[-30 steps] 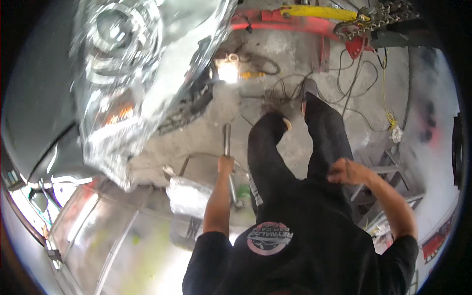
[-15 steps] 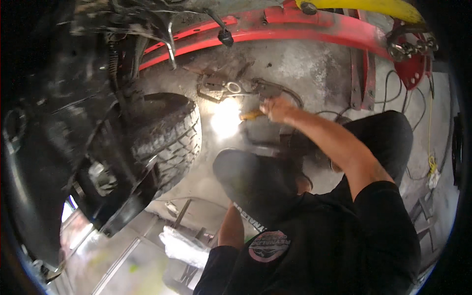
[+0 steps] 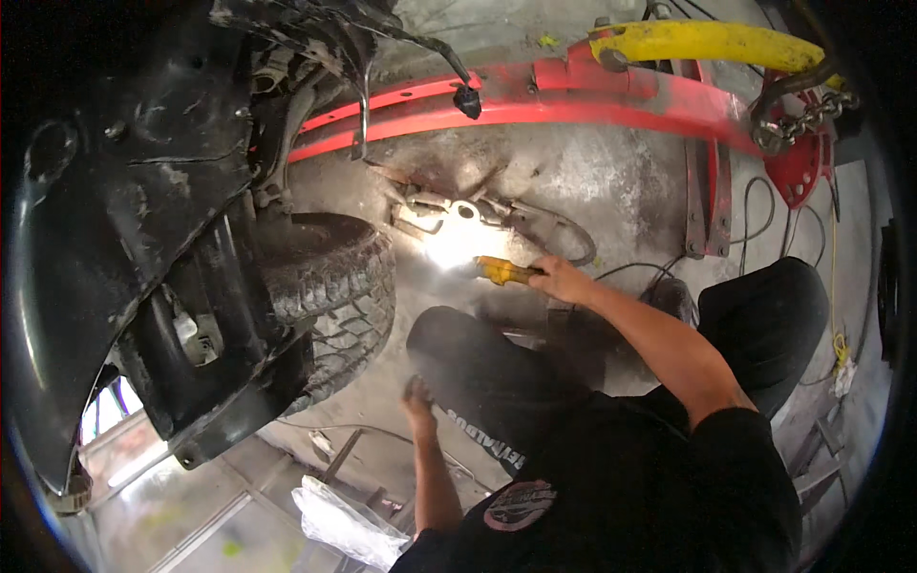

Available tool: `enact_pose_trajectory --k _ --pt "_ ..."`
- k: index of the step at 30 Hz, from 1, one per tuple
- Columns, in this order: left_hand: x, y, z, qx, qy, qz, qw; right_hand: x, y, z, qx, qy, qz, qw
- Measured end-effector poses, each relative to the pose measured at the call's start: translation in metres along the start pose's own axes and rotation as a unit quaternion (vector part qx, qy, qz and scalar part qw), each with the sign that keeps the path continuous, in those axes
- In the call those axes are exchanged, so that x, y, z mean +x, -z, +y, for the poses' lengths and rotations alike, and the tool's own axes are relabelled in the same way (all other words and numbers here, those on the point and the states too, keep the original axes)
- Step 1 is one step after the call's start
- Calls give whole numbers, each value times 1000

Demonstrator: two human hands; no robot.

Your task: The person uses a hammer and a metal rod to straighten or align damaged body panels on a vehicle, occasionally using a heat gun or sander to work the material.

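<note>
My right hand (image 3: 557, 279) is closed around the grip of a yellow work light (image 3: 506, 271). Its lit end points left and throws a bright glare on the concrete. Just beyond the glare lie metal parts, one a piece with a round ring (image 3: 465, 211). Some detail there is washed out. My left hand (image 3: 417, 399) is beside my left knee, its fingers loosely apart and blurred, with nothing seen in them. To the left of the light stands a tyre (image 3: 349, 296) with coarse tread, below the dark underside of a vehicle.
A red steel beam (image 3: 535, 103) crosses the far side, with a yellow arm (image 3: 707, 45) and a chain (image 3: 812, 122) at its right end. Black body panels (image 3: 115, 210) fill the left. Cables (image 3: 755, 215) run over the right floor. Clear plastic wrapping (image 3: 349, 525) lies lower left.
The view has shifted, so most things sit lower. My left hand has come up beside the knee, out from behind it. The work light stays in my right hand, more of its yellow body showing.
</note>
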State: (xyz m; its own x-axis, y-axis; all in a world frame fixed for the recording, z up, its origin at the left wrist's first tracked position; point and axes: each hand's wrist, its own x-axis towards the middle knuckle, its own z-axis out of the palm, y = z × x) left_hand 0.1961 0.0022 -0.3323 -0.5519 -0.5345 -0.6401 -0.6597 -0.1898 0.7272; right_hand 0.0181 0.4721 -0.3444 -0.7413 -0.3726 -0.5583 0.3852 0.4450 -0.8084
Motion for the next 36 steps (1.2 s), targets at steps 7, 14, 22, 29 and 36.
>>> enact_pose_trajectory --k 7,14,22,29,36 --pt "-182 -249 202 326 -395 -105 852 -53 8 -73 337 9 -16 941" --pt "-111 -350 155 -9 -65 -231 971 -14 55 -67 263 129 -48 955" --pt "-116 -343 138 11 -7 -156 988 77 87 15 6 112 274 955" --pt "-239 -304 157 -94 110 -243 959 212 108 127 -338 46 131 931" --pt "-306 -258 176 215 -145 -276 925 228 67 143 -238 132 228 935"
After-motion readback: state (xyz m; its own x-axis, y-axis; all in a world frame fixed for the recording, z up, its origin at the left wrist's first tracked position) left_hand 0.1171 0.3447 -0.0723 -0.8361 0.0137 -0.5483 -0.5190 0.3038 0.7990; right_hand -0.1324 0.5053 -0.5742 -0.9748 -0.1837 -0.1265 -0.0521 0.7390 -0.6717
